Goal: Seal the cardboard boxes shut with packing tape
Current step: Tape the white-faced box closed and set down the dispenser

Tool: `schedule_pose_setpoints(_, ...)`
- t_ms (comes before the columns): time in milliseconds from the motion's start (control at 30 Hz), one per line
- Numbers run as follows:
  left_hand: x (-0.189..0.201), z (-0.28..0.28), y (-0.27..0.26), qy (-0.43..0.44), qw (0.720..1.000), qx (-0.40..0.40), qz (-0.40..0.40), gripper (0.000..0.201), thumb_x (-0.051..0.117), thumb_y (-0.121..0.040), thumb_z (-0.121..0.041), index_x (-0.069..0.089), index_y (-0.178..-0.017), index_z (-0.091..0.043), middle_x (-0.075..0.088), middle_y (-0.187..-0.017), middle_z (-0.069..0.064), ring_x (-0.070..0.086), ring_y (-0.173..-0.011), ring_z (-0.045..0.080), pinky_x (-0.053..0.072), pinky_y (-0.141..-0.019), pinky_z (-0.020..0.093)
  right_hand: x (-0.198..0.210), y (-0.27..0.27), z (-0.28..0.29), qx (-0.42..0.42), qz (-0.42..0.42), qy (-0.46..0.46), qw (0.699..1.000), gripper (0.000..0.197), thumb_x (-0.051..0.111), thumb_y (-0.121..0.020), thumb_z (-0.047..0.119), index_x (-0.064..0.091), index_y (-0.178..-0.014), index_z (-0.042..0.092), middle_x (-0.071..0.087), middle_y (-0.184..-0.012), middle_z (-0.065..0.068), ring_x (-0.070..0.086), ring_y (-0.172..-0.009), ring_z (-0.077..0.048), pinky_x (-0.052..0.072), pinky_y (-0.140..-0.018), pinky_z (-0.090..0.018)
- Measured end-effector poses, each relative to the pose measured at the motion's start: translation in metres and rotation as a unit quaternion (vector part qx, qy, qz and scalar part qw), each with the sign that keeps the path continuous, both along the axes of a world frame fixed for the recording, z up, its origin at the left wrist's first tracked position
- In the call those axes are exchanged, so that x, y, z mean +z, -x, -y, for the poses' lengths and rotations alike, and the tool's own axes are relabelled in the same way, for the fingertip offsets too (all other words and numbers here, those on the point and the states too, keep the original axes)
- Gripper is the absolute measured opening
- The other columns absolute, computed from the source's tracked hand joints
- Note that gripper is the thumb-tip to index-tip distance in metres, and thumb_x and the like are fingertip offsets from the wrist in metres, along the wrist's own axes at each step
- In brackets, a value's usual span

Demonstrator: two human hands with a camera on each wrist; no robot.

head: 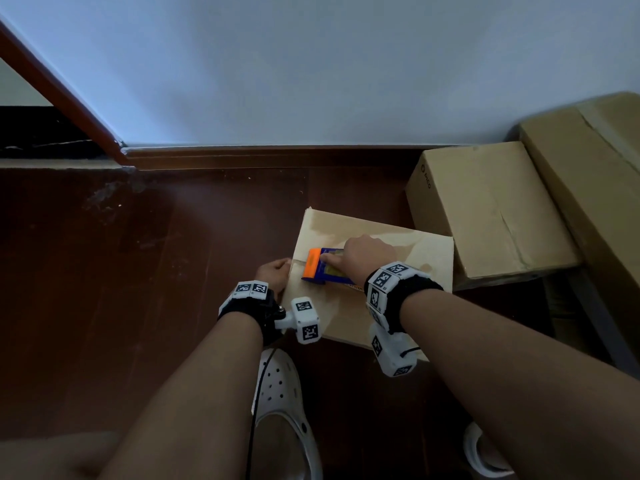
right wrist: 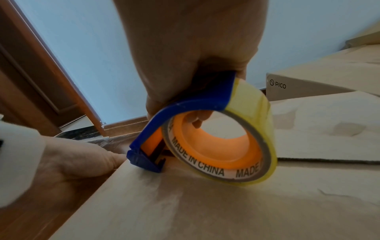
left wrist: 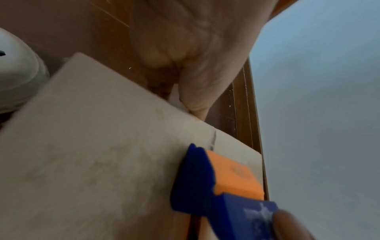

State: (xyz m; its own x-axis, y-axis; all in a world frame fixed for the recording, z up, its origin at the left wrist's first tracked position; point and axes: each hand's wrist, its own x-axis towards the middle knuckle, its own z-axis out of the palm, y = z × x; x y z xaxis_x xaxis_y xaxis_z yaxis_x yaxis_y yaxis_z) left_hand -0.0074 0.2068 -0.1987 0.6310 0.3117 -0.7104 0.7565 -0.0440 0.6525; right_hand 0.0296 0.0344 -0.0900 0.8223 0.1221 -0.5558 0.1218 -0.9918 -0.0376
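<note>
Hands: right [head: 369, 254] grips tape dispenser [head: 320, 266] near box [head: 408, 258] edge.

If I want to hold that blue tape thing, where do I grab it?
Grab the tape dispenser from above, as the right hand does: palm over the curved blue top, fingers through the roll's orange hole. The cutter end sits low on the box, so probably stay clear of it.

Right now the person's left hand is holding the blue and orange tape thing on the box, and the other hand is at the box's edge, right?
Not quite: the hands are swapped. The right hand grips the blue and orange tape dispenser on the box, as the head view shows. The left hand is the one at the box's edge.
</note>
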Motion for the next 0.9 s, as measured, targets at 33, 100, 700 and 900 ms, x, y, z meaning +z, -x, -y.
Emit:
schedule_pose_setpoints(33,0.002,-0.002,-0.002,-0.041,0.998,-0.037,-0.037,0.053,0.059,-0.094,-0.036,0.047,-0.142,-0.014,0.058,-0.129,0.017,0.058,-0.116,0.035,0.05,-0.096,0.049,0.0,0.001,0.0,0.004,0.003,-0.003,1.0,0.06,0.038,-0.088,0.07,0.045,-0.064,0.015,0.047,-0.065,-0.003,0.043,-0.055,-0.017,0.038,-0.058,-0.028)
schedule_pose_setpoints(100,0.008,-0.011,-0.006,-0.151,0.977,-0.107,-0.102,0.084,0.066,-0.088,-0.041,0.019,-0.154,-0.017,0.023,-0.156,0.016,0.036,-0.137,0.037,0.038,-0.109,0.049,0.0,0.002,0.001,0.012,0.007,-0.004,1.0,0.06,0.038,-0.089,0.069,0.045,-0.064,0.015,0.047,-0.064,-0.002,0.043,-0.055,-0.017,0.036,-0.054,-0.027)
schedule_pose_setpoints(700,0.013,0.002,0.02,-0.072,0.964,-0.257,0.017,0.047,0.037,-0.097,-0.051,0.042,-0.14,-0.031,0.057,-0.13,0.009,0.056,-0.116,0.028,0.042,-0.103,0.047,0.0,0.002,-0.002,-0.004,0.011,-0.009,1.0,0.061,0.039,-0.087,0.071,0.045,-0.064,0.015,0.046,-0.064,-0.002,0.044,-0.056,-0.017,0.04,-0.059,-0.027)
schedule_pose_setpoints(900,0.01,-0.01,0.017,-0.041,0.97,-0.226,0.077,0.032,0.046,-0.098,-0.043,0.052,-0.129,-0.038,0.063,-0.124,0.004,0.062,-0.107,0.019,0.048,-0.099,0.045,0.0,-0.005,0.001,0.015,0.0,-0.036,0.999,0.062,0.035,-0.09,0.07,0.049,-0.069,0.013,0.05,-0.07,-0.003,0.051,-0.069,-0.021,0.04,-0.061,-0.029)
